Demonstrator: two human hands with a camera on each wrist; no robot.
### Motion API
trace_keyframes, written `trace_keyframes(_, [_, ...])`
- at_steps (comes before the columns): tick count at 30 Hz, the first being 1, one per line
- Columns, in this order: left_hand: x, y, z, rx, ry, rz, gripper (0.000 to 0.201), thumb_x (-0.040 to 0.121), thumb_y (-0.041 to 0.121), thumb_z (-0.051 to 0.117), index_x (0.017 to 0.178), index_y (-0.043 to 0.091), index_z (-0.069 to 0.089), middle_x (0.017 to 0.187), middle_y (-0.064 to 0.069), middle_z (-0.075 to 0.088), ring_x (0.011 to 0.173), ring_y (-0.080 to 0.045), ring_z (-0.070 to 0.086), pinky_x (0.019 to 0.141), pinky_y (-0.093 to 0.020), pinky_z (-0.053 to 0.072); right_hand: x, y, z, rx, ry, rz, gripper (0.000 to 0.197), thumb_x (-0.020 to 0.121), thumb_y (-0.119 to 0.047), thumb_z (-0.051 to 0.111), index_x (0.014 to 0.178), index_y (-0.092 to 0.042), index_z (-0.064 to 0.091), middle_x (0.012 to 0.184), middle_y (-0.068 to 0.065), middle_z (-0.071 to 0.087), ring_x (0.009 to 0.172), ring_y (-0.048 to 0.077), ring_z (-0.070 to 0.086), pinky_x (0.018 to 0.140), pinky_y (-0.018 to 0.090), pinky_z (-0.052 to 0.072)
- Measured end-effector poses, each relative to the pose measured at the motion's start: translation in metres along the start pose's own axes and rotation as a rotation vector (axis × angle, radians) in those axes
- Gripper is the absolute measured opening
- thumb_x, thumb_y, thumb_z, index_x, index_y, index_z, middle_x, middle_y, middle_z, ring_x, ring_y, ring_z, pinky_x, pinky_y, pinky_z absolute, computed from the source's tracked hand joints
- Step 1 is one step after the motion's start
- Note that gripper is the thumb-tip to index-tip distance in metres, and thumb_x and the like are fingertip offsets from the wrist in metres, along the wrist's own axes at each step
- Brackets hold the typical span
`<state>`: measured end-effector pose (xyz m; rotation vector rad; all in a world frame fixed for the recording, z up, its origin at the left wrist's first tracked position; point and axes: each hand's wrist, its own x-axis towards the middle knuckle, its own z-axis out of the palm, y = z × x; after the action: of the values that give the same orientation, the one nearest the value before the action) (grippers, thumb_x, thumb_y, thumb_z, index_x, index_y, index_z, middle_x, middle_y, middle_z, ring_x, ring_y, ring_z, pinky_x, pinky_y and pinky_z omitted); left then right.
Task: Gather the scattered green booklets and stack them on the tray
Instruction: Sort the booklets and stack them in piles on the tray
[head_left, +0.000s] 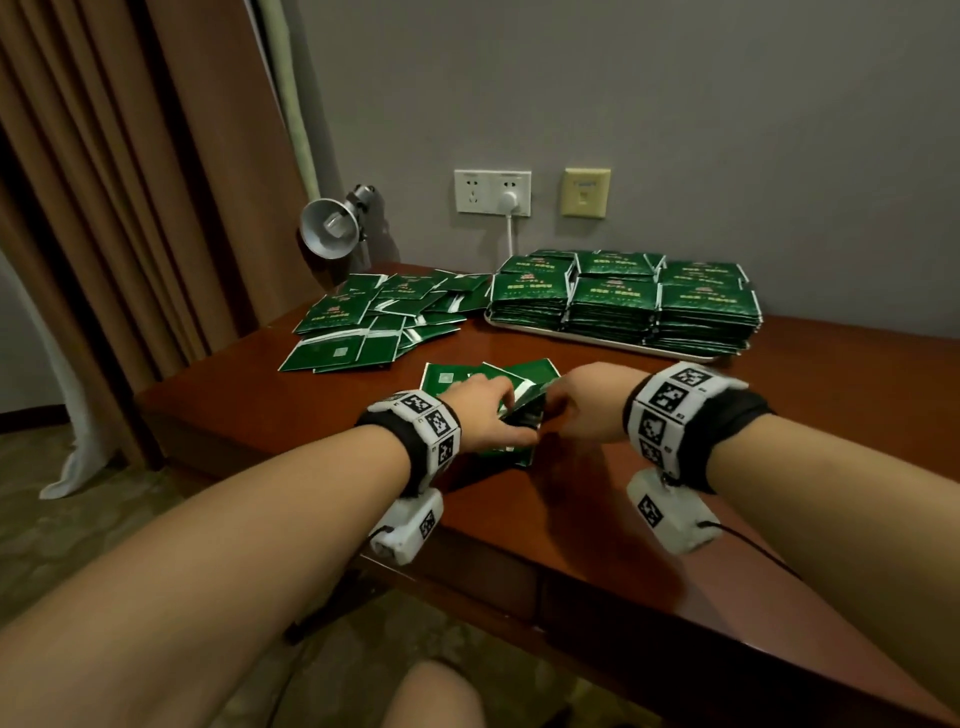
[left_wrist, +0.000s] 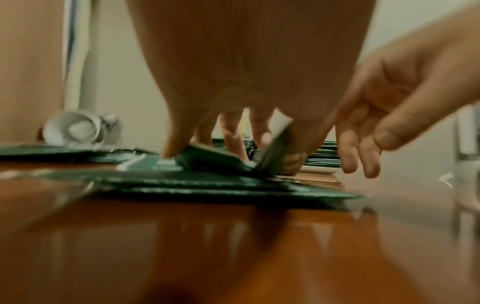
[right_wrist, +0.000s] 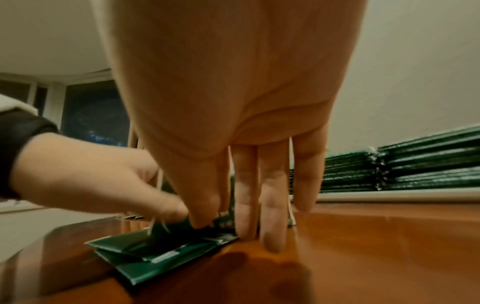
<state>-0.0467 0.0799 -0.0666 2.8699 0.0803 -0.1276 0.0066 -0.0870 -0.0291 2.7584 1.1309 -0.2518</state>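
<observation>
A small bunch of green booklets (head_left: 457, 376) (left_wrist: 207, 185) (right_wrist: 145, 257) lies mid-table under both hands. My left hand (head_left: 511, 410) (left_wrist: 233, 152) presses on it and pinches a tilted booklet (left_wrist: 272, 152) up between thumb and fingers. My right hand (head_left: 553, 410) (right_wrist: 246, 226) stands beside it, its fingers straight down, tips at the bunch's right edge on the wood. More scattered booklets (head_left: 374, 317) lie at the back left. The tray (head_left: 597, 340) at the back right carries tall booklet stacks (head_left: 623, 306) (right_wrist: 415, 164).
The wooden table (head_left: 675, 467) has its near edge just under my wrists. A desk lamp (head_left: 332, 228) stands at the back left by brown curtains (head_left: 130, 182). A wall socket (head_left: 492, 192) with a plugged cable sits behind the tray.
</observation>
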Motion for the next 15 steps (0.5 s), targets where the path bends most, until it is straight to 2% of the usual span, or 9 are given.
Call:
trace_keyframes(2, [0.002, 0.007, -0.005, -0.055, 0.080, 0.023, 0.022, 0.090, 0.035, 0.061, 0.097, 0.015, 0.058, 0.096, -0.008, 0.063, 0.088, -0.026, 0.060, 0.075, -0.033, 0.048, -0.004, -0.002, 0.000, 0.013, 0.011, -0.018, 0.028, 0.087, -0.032, 0.059, 0.113, -0.029, 0.068, 0.103, 0.000, 0.069, 0.094, 0.023, 0.063, 0.080, 0.030, 0.053])
trace_keyframes(3, [0.002, 0.007, -0.008, -0.131, 0.116, 0.033, 0.014, 0.091, 0.027, 0.058, 0.092, 0.013, 0.060, 0.090, -0.009, 0.066, 0.084, -0.026, 0.062, 0.072, -0.033, 0.049, -0.004, -0.001, -0.001, 0.003, 0.015, -0.010, 0.029, 0.087, -0.032, 0.059, 0.114, -0.029, 0.067, 0.106, 0.000, 0.068, 0.096, 0.023, 0.063, 0.081, 0.031, 0.053])
trace_keyframes(6, [0.002, -0.001, -0.014, -0.379, 0.138, -0.002, 0.013, 0.084, 0.014, 0.059, 0.090, 0.002, 0.063, 0.079, -0.013, 0.065, 0.071, -0.026, 0.061, 0.063, -0.034, 0.048, -0.001, 0.005, -0.004, -0.021, 0.065, 0.072, 0.026, 0.083, -0.034, 0.065, 0.106, -0.023, 0.064, 0.105, 0.002, 0.066, 0.091, 0.023, 0.063, 0.078, 0.032, 0.053])
trace_keyframes(7, [0.002, -0.006, -0.015, -0.442, 0.134, -0.017, 0.012, 0.082, 0.010, 0.060, 0.088, 0.001, 0.062, 0.074, -0.012, 0.062, 0.065, -0.024, 0.058, 0.060, -0.032, 0.046, -0.001, 0.007, -0.003, -0.011, 0.103, 0.093, 0.032, 0.080, -0.035, 0.069, 0.107, -0.020, 0.061, 0.106, 0.004, 0.064, 0.091, 0.024, 0.062, 0.077, 0.033, 0.053])
trace_keyframes(9, [0.001, -0.013, -0.016, -0.549, 0.115, -0.041, 0.006, 0.079, 0.003, 0.060, 0.074, 0.006, 0.058, 0.067, -0.007, 0.055, 0.060, -0.020, 0.051, 0.059, -0.029, 0.041, -0.001, 0.012, 0.000, 0.022, 0.190, 0.125, 0.055, 0.073, -0.042, 0.076, 0.114, -0.016, 0.051, 0.112, 0.007, 0.055, 0.098, 0.028, 0.058, 0.080, 0.037, 0.052])
trace_keyframes(10, [0.001, -0.016, -0.015, -0.589, 0.106, -0.048, 0.016, 0.078, 0.001, 0.060, 0.067, 0.010, 0.053, 0.064, -0.006, 0.052, 0.060, -0.020, 0.048, 0.060, -0.030, 0.039, -0.001, 0.015, 0.002, 0.035, 0.233, 0.137, 0.068, 0.069, -0.046, 0.079, 0.119, -0.015, 0.045, 0.116, 0.008, 0.048, 0.103, 0.028, 0.054, 0.083, 0.040, 0.051])
trace_keyframes(12, [0.002, -0.021, -0.011, -0.641, 0.088, -0.042, 0.018, 0.073, 0.007, 0.062, 0.064, 0.013, 0.048, 0.065, -0.010, 0.049, 0.063, -0.021, 0.047, 0.062, -0.033, 0.038, 0.000, 0.017, 0.006, 0.059, 0.279, 0.148, 0.081, 0.065, -0.053, 0.080, 0.123, -0.015, 0.038, 0.119, 0.007, 0.041, 0.109, 0.028, 0.047, 0.089, 0.041, 0.049])
trace_keyframes(13, [0.001, -0.022, -0.009, -0.657, 0.074, -0.042, 0.014, 0.071, 0.016, 0.065, 0.068, 0.011, 0.052, 0.068, -0.013, 0.050, 0.064, -0.023, 0.048, 0.062, -0.034, 0.039, 0.001, 0.016, 0.005, 0.077, 0.265, 0.143, 0.078, 0.068, -0.055, 0.077, 0.123, -0.016, 0.038, 0.117, 0.004, 0.044, 0.107, 0.026, 0.049, 0.087, 0.040, 0.050])
trace_keyframes(15, [0.004, -0.023, -0.005, -0.678, 0.082, -0.079, 0.034, 0.074, 0.039, 0.066, 0.082, 0.007, 0.061, 0.072, -0.018, 0.055, 0.060, -0.029, 0.052, 0.060, -0.035, 0.045, 0.004, 0.014, 0.005, 0.127, 0.189, 0.128, 0.060, 0.078, -0.055, 0.068, 0.118, -0.018, 0.043, 0.103, -0.001, 0.055, 0.092, 0.020, 0.058, 0.074, 0.036, 0.053])
